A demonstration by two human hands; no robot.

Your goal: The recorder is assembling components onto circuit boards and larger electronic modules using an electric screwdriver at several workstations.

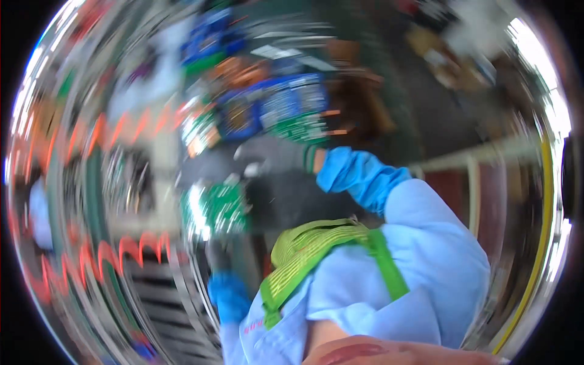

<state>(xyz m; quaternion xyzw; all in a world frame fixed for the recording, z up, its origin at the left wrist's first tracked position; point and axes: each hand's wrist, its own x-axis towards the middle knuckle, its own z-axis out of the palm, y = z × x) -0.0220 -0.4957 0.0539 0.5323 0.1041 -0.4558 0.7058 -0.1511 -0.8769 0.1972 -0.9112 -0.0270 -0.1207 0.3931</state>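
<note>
In the blurry background, see 2 curly orange cords [96, 135]. Find the green board [218, 208] between left hand [218, 256], at near edge, and right hand [277, 156], by far edge. Can't tell either grip, tight or loose. Best hold edges gently.

On our left we see a curly orange cord [94, 135], with another orange cord [83, 261] below it. On our right, a long yellow strip [548, 188] bends down the edge. Far up on the right sits something tan [427, 47], too blurry to name.
</note>
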